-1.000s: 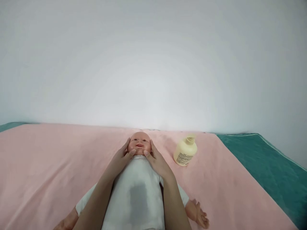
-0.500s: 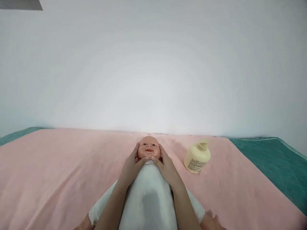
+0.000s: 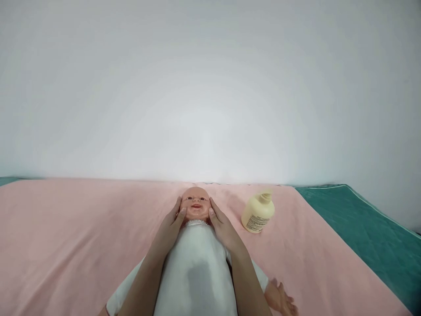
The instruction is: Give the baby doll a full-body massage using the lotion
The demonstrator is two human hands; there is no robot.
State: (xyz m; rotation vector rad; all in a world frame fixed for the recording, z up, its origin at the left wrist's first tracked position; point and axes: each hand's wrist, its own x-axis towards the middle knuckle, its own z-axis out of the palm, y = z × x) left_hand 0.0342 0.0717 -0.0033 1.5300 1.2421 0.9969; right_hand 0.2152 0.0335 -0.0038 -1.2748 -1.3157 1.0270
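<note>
A baby doll (image 3: 197, 267) in a white garment lies on its back on a pink cloth (image 3: 98, 228), its head toward the wall. My left hand (image 3: 169, 226) cups the left side of the doll's head (image 3: 195, 201), its thumb on the cheek near the jaw. On the opposite side, my right hand (image 3: 223, 226) holds the head the same way, thumb by the right cheek. Both hands' fingertips are partly hidden beside the head. Right of the hands, a pale yellow pump bottle (image 3: 258, 213) stands on the cloth.
A teal padded surface (image 3: 365, 224) shows beyond the cloth's right edge, and a small strip of it at the far left. Behind the cloth rises a plain pale wall (image 3: 204, 87). The doll's arms spread out beside my forearms.
My thumbs have moved apart from under the doll's chin, outward and up to its cheeks. The view has shifted, so the doll and bottle appear farther left.
</note>
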